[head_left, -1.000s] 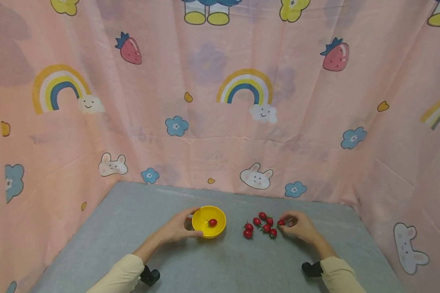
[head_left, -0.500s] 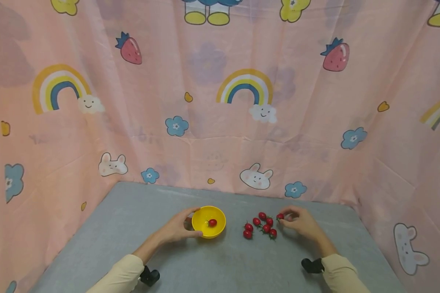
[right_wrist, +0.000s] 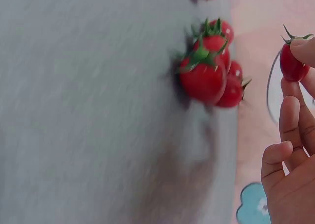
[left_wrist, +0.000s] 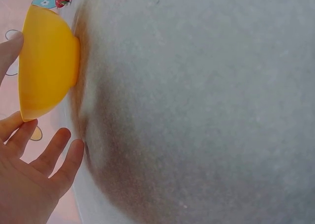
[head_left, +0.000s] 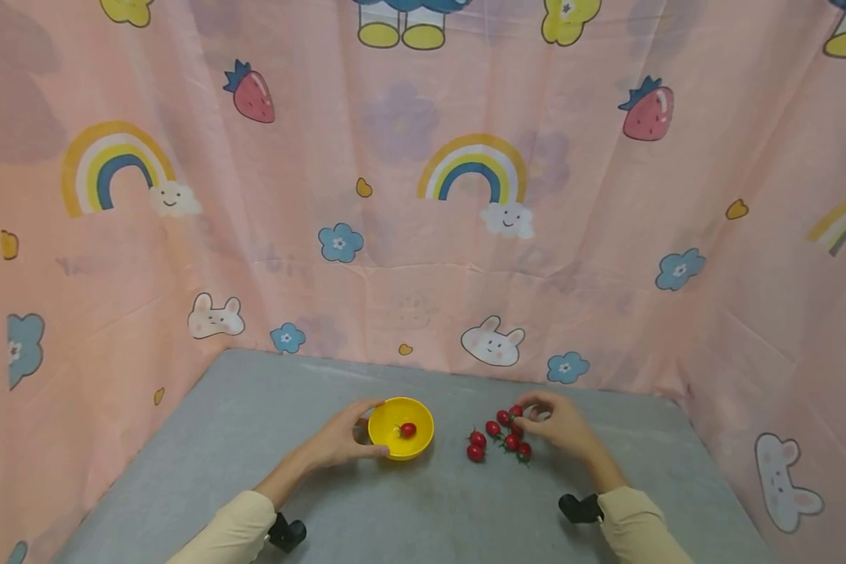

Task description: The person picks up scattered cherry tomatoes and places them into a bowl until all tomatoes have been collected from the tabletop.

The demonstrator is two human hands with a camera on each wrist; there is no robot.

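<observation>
Nothing legible in any of the three views. Pale letter-like marks [head_left: 84, 266] on the pink curtain [head_left: 366, 313], too faint to read; no readable label, brand or number on the yellow bowl [head_left: 421, 444] or table [head_left: 409, 509].

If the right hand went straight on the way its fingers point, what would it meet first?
Probably the loose tomato just left of the pinched tomato in the head view. The right hand looks raised in the right wrist view, though, so it might pass over; depth is unclear.
</observation>
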